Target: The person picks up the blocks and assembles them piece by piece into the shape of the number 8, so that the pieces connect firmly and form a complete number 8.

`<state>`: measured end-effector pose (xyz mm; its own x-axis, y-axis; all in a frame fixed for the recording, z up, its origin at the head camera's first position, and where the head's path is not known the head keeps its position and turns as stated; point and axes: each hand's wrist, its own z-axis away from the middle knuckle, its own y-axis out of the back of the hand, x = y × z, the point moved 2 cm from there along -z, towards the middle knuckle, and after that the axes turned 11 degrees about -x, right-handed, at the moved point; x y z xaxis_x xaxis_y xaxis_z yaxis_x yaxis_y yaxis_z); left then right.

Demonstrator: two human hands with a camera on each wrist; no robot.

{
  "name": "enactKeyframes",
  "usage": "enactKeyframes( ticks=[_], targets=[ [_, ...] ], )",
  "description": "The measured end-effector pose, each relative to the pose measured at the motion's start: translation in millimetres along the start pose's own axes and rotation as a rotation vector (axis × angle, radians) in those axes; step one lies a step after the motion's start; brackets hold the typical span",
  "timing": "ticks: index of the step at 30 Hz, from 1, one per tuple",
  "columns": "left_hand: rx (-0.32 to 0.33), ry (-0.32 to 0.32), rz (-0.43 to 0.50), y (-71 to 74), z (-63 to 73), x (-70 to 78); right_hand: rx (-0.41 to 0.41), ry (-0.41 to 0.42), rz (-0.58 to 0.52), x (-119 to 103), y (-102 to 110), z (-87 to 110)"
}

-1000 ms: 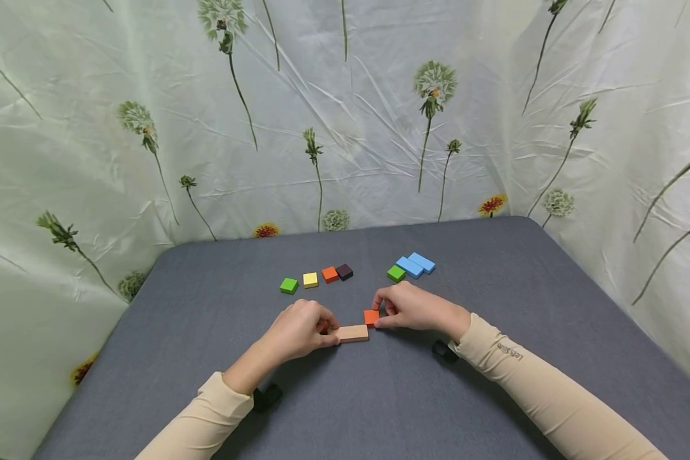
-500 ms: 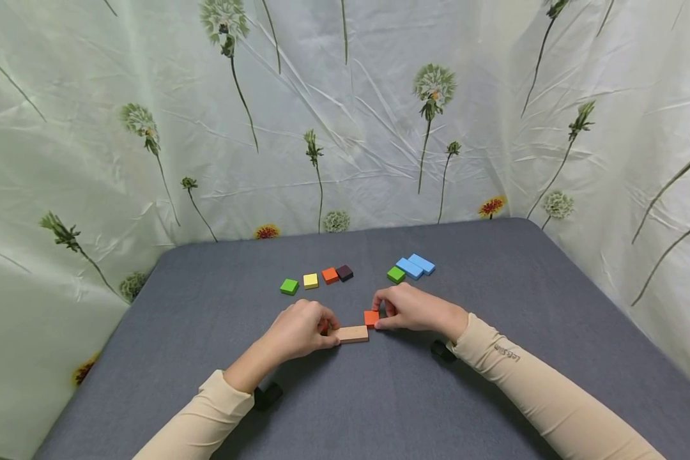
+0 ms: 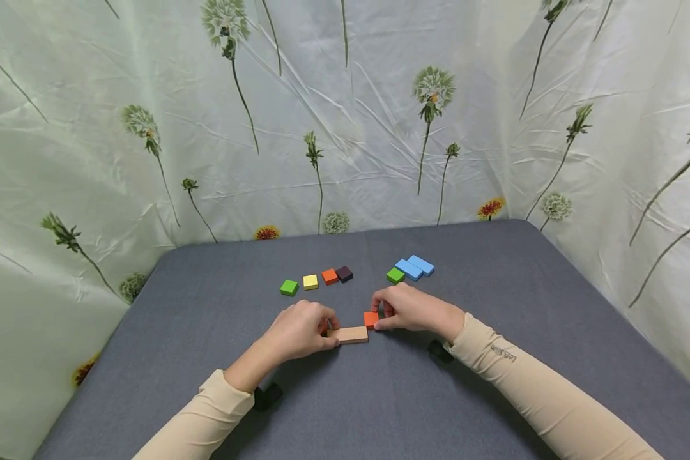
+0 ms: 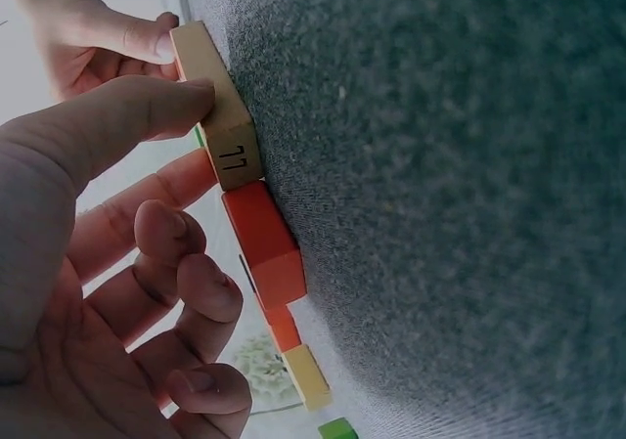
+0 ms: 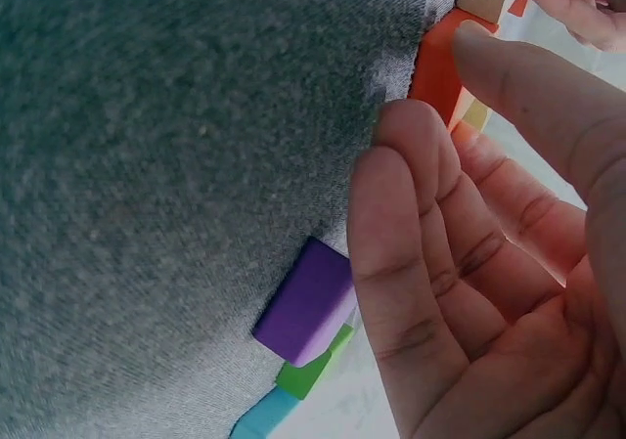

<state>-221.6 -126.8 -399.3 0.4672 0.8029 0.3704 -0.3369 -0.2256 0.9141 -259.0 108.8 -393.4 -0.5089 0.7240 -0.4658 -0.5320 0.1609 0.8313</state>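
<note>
Left hand [image 3: 303, 327] pinches the left end of a natural-wood rectangular block [image 3: 353, 335], thumb along the side toward the tabletop's [image 3: 351, 409] near edge; right hand [image 3: 416, 308] pinches an orange-red square block [image 3: 370, 319] between thumb and finger; both blocks lie flat near the middle of the tabletop, well apart from its side edges.

The relation that matters is at the wooden block's right end; its long axis runs roughly parallel to the tabletop's far edge, and the orange-red block sits at its far right corner, offset toward that far edge, seemingly touching; the orange-red block lies to the left of the right fingers, making the right hand the nearer one to it, while the left hand is nearer the opposite end, where a red block [image 4: 266, 248] sits; a purple rectangular block [image 5: 305, 302] lies near the right fingers.
</note>
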Motion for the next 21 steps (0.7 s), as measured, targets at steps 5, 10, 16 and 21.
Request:
enactKeyframes(
  ticks=[5, 10, 16, 21],
  targets=[
    [0.007, -0.011, -0.010, -0.1, 0.1, -0.2, -0.002, -0.020, 0.008, -0.6, -0.9, -0.2],
    [0.017, -0.010, -0.023, 0.7, 0.9, -0.4, 0.002, -0.020, 0.009, -1.2, -1.4, 0.4],
    [0.052, 0.015, -0.016, 5.5, 2.4, -3.0, 0.005, -0.015, 0.020, -2.9, -0.2, 1.3],
    [0.101, 0.008, -0.004, 10.4, 4.4, -8.4, 0.008, -0.014, 0.035, -3.9, -0.3, 1.5]
  ],
)
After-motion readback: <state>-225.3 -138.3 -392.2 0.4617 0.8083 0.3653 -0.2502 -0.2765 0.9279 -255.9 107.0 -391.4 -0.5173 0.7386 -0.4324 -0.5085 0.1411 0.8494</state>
